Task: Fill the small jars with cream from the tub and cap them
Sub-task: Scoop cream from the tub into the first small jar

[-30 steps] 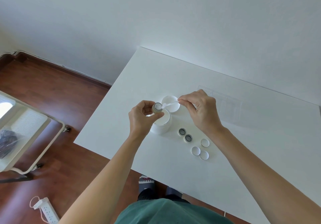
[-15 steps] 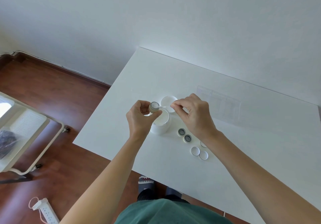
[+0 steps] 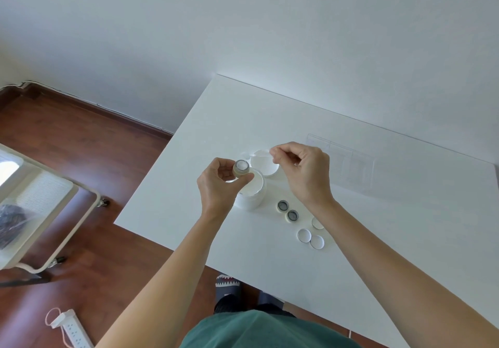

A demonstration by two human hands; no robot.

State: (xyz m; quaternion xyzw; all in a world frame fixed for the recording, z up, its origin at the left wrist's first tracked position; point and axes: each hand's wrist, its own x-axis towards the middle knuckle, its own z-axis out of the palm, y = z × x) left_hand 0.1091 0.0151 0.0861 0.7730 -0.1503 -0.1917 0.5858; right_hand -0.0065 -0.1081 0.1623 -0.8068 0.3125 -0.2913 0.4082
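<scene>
White cream fills the one tub [image 3: 251, 195], which stands open on the white surface [image 3: 270, 266] and serves as our landmark. We count three small jars in all. One small jar [image 3: 241, 168] is lifted just above the tub's near-left rim in our left hand [image 3: 220, 185], whose fingers [image 3: 244, 179] and thumb curl round its side, its mouth turned up toward us and pale inside. Two more jars [image 3: 287, 210] stand on the surface just right of the tub, touching each other, with dark open mouths. Beyond them, farther right of the tub and nearer to us, lie three white caps [image 3: 310, 237] in a loose cluster; one of them is partly hidden behind our right wrist. One larger white lid [image 3: 266, 162] lies just behind the tub, touching or nearly touching its far rim. Our right hand [image 3: 305, 170] hovers over that lid, its fingers narrow, pinching one thin white spatula [image 3: 260, 154] whose tip points left toward the held jar; how much cream it carries we cannot tell. Well right of the tub, one clear plastic tray [image 3: 351, 164] rests on the surface against the far edge. Left of the surface, on the wood floor, we see one white cart [image 3: 81, 212] and one power strip [image 3: 73, 328].
</scene>
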